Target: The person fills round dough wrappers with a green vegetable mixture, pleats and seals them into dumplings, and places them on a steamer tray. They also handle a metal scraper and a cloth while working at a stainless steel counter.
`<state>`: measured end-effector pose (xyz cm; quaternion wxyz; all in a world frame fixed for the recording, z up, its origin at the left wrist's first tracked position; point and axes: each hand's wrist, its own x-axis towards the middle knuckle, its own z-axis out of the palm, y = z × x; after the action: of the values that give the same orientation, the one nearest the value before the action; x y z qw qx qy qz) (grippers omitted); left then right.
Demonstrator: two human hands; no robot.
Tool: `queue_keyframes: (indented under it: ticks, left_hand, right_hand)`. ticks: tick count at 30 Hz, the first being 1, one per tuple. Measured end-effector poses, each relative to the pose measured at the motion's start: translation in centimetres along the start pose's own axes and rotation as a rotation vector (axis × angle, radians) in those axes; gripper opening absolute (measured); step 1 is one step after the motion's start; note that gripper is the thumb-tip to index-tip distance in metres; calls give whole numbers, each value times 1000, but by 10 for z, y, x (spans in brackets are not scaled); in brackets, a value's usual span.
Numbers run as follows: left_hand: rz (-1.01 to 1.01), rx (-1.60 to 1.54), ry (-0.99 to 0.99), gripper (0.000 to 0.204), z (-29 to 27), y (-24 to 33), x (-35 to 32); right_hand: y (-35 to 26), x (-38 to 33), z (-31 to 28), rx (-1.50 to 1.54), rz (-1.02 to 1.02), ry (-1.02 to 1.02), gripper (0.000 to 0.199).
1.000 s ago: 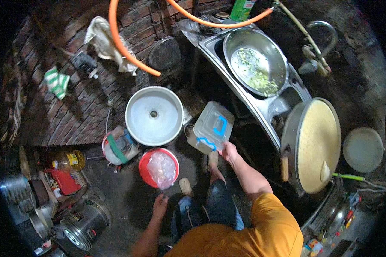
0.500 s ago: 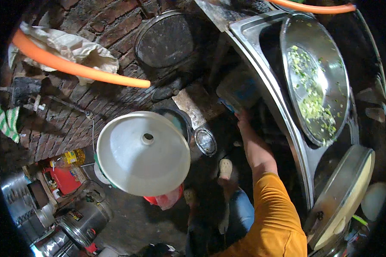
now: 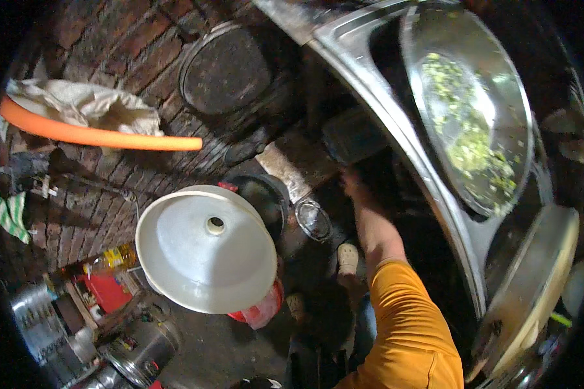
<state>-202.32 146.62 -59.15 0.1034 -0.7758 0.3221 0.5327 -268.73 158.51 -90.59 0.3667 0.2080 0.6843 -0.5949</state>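
My right arm, in an orange sleeve, reaches down beside the metal counter. My right hand is low in the shadow, just below a dim pale box-like container; blur and darkness hide its fingers and anything in them. A small shiny metal dish lies on the floor left of the hand. Behind that dish is a dark tub. Further left stands a wide white funnel-shaped bowl with a hole in its middle. My left hand does not show.
Chopped greens lie in a large steel bowl on the metal counter at right. A round pale-rimmed pan leans nearby. An orange hose juts in at left. A red plastic bag and metal pots sit low left.
The view has shifted a little. My right hand has drawn slightly away from the pale container, whose blue edge beside the hand no longer shows.
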Motion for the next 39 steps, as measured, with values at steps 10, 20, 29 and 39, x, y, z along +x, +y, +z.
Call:
queue_keyframes:
  ticks: [10,20,29,39]
  left_hand:
    - [290,125,-414,33,-30,41,-8]
    - [267,417,-1616,20,167,145,-160]
    - [940,1221,-1167,61,152,-110,-356]
    - [1013,1685,-1410,55,101,-356,-389]
  right_hand:
    - [53,-402,29,-424,-167,139,32]
    - [4,-741,2,-348,-917,112,46]
    - [241,-928,-170,-50,-157,1013,59]
    - [581,-1209,-318,449,26,2288,49]
